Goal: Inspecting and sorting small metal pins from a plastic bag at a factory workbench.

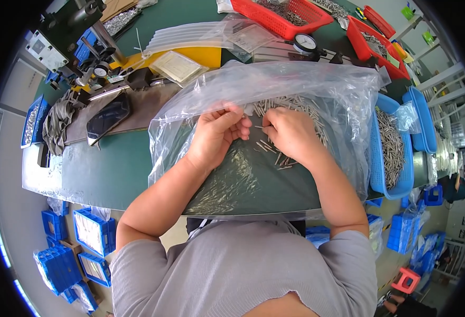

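Thin metal pins are lying on clear plastic over the tabletop, around your right hand, whose fingers are bending tightly, any hold hidden. Left of them, your left hand is loosely curling; you cannot tell if it is gripping anything.

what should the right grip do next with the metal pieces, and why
Probably pick one thin metal piece from the loose few nearer the person: the right grip is low beside them, and the left grip is close by, loosely curled. Whether the right grip pinches a piece is unclear.
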Available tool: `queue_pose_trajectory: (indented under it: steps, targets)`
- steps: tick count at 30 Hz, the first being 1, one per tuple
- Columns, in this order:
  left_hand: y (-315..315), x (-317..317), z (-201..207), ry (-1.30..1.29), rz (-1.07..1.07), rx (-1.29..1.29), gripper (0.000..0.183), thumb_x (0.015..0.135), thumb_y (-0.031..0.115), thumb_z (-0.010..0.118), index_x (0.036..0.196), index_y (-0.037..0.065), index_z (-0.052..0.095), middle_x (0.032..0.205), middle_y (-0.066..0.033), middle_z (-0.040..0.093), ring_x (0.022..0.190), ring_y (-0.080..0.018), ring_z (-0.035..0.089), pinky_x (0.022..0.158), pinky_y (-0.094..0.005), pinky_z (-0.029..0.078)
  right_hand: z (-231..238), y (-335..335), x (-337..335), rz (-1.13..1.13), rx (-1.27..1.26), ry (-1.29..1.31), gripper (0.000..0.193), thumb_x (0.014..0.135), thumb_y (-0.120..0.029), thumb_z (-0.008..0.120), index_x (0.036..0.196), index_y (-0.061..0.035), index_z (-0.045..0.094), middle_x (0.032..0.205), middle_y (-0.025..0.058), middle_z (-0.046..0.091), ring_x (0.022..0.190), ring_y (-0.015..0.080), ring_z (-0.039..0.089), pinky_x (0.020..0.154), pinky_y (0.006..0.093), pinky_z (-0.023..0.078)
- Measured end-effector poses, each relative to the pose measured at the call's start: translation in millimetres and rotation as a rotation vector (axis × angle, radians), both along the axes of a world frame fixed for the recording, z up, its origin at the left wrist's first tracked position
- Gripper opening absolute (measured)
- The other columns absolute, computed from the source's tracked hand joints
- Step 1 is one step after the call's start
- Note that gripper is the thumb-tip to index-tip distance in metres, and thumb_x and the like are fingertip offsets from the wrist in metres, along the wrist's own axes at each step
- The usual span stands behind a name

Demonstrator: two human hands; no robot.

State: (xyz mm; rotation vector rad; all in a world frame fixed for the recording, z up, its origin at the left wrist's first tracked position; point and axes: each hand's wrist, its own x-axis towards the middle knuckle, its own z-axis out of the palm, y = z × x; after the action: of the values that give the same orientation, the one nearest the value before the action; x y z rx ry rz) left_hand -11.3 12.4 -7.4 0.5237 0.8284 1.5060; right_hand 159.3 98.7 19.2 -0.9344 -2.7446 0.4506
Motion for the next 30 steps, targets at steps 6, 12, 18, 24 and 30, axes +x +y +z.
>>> queue_pose_trajectory:
  steps: [6,12,18,24,30]
  targets:
    - [-1.3,-0.6,-0.3,0.013,-0.035,-0.019,0.010,0.090,0.012,0.053,0.087,0.003,0.058,0.079,-0.0097,0.061,0.065,-0.0175,0.057,0.064,-0.0284,0.047,7.8,9.0,2.3,-0.028,-0.275,0.250,0.015,0.082,-0.016,0.062,0.087,-0.0020,0.062,0.073,0.0109,0.062,0.065,0.0218,0.059,0.061,0.0342,0.046]
    - [-1.9,2.5,1.2,0.002,-0.122,-0.017,0.008,0.091,0.011,0.053,0.088,0.003,0.055,0.077,-0.0098,0.061,0.064,-0.0179,0.057,0.063,-0.0278,0.047,12.4,8.9,2.6,-0.001,-0.526,0.544,0.019,0.087,-0.016,0.060,0.086,0.0024,0.058,0.064,0.0044,0.053,0.062,0.0078,0.048,0.058,0.0269,0.041]
    - [-2.5,2.7,-0.4,-0.019,-0.142,0.004,0.008,0.090,0.011,0.055,0.088,0.003,0.056,0.078,-0.0091,0.062,0.065,-0.0153,0.058,0.063,-0.0263,0.048,18.0,-0.7,-1.5,-0.022,-0.548,0.481,0.015,0.086,-0.013,0.062,0.085,0.0010,0.059,0.067,0.0051,0.058,0.063,0.0084,0.051,0.060,0.0249,0.043]
    - [-4.0,6.7,3.1,-0.044,-0.156,0.034,0.010,0.091,0.013,0.055,0.089,0.003,0.056,0.079,-0.0080,0.062,0.068,-0.0160,0.060,0.066,-0.0275,0.050,6.0,0.1,-5.9,0.064,-0.936,0.600,0.016,0.086,-0.013,0.063,0.082,-0.0001,0.056,0.073,0.0043,0.062,0.066,0.0111,0.057,0.066,0.0255,0.045]
    - [-3.9,5.0,1.0,-0.095,-0.164,0.070,0.010,0.091,0.012,0.055,0.090,0.003,0.056,0.080,-0.0082,0.063,0.069,-0.0168,0.061,0.067,-0.0293,0.051,13.3,-4.3,-8.2,0.075,-1.252,0.683,0.015,0.086,-0.012,0.063,0.082,-0.0014,0.054,0.075,0.0075,0.062,0.070,0.0151,0.062,0.068,0.0258,0.047]
